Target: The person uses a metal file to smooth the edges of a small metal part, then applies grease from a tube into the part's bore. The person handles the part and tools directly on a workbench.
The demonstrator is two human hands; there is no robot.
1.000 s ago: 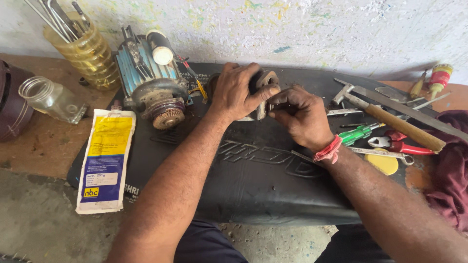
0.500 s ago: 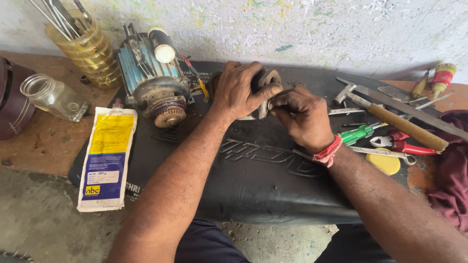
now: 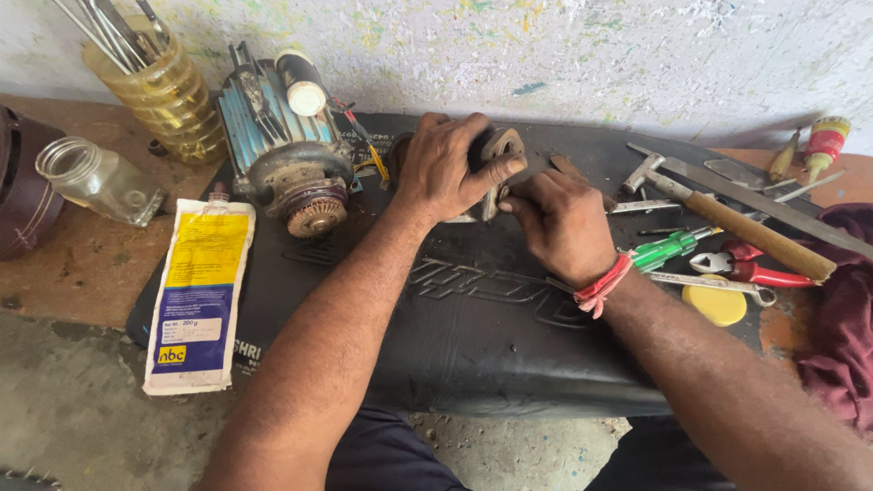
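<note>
- The left hand (image 3: 446, 168) is wrapped tight around a small metal part (image 3: 503, 145), with the thumb pressing on its front.
- The right hand (image 3: 559, 223) is curled up close, its fingertips pinching at the bottom of the same part. If there is a tiny thing in those fingers, it cannot be seen.
- Not much has changed since a second ago. Both hands are in the same spot, and the part has only turned a tiny bit. So the fiddly work on the part is still going on.
- The part sits just above a black rubber mat (image 3: 473, 336) that covers a brown bench.
- An old blue motor (image 3: 282, 155) stands to the left, near the left hand.
- A yellow and blue packet (image 3: 198, 295) lies flat at the mat's left edge.
- A hammer (image 3: 727, 218), a green screwdriver (image 3: 668, 250) and red pliers (image 3: 750, 270) lie on the right.
- A glass jar (image 3: 95, 180) lies on its side, and a yellow tub (image 3: 168, 95) holds long tools.
- Behind is a white wall (image 3: 591, 55) with paint specks.
</note>
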